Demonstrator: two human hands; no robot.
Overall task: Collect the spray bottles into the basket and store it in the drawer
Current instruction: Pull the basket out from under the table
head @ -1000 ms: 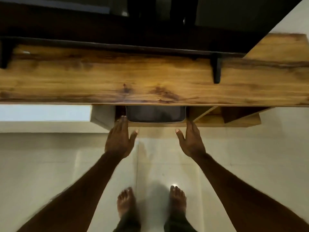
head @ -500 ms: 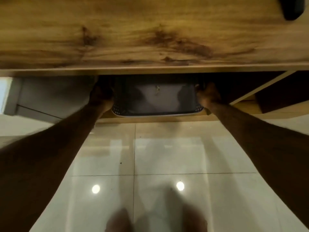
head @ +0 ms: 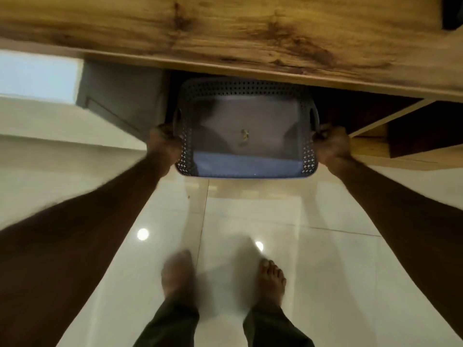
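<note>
- Gripping a grey perforated plastic basket (head: 246, 126) by its two short sides, both hands hold it level beneath the front edge of a wooden tabletop (head: 225, 33).
- The left hand (head: 164, 141) has its fingers curled shut around the basket's left rim; the right hand (head: 330, 144) is closed on the right rim.
- The basket's far half sits under the tabletop, in front of a dark open compartment; its near edge juts out over the glossy white tiled floor (head: 250, 216).
- Nothing but a small speck shows on the basket's bottom.
- A grey cabinet (head: 120, 101) stands to the left.
- Bare feet (head: 271, 279) below look blurred.
</note>
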